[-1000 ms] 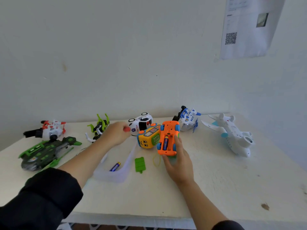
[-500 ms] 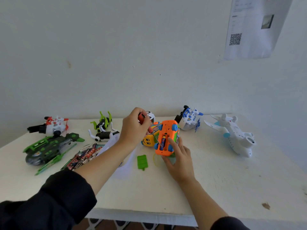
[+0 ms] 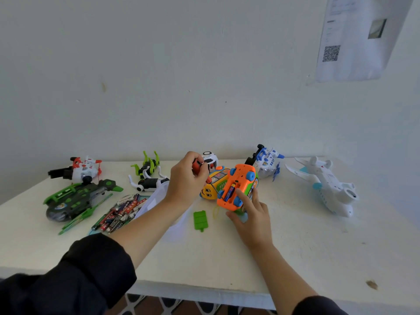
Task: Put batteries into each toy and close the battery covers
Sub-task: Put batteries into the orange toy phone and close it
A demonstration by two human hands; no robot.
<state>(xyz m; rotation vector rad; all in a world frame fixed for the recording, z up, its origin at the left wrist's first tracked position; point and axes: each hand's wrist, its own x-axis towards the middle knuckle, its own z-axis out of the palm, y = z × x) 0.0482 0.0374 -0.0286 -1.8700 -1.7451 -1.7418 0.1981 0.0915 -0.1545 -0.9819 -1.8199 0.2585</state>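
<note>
An orange toy car point(image 3: 239, 178) lies tilted on its side at the table's middle, its battery bay open with a blue battery point(image 3: 230, 191) inside. My right hand point(image 3: 250, 214) holds the car from below, fingers round its lower end. My left hand point(image 3: 185, 178) grips a red-handled screwdriver point(image 3: 197, 167), whose thin shaft points down toward the car's bay. A green battery cover point(image 3: 200, 220) lies loose on the table in front of the car. A yellow toy phone point(image 3: 212, 186) sits just behind the car.
A pile of batteries point(image 3: 122, 210) lies left of a clear plastic bag point(image 3: 156, 201). Other toys stand around: a green helicopter point(image 3: 75, 198), a red-white robot point(image 3: 79, 170), a green-black toy point(image 3: 147, 167), a blue-white robot point(image 3: 267, 162), a white plane point(image 3: 327, 185). The white table's point(image 3: 204, 258) front edge is near.
My left hand picked up the red screwdriver and brought it over beside the orange car. My right hand tipped the car up a little. The view shifted, showing the battery pile.
</note>
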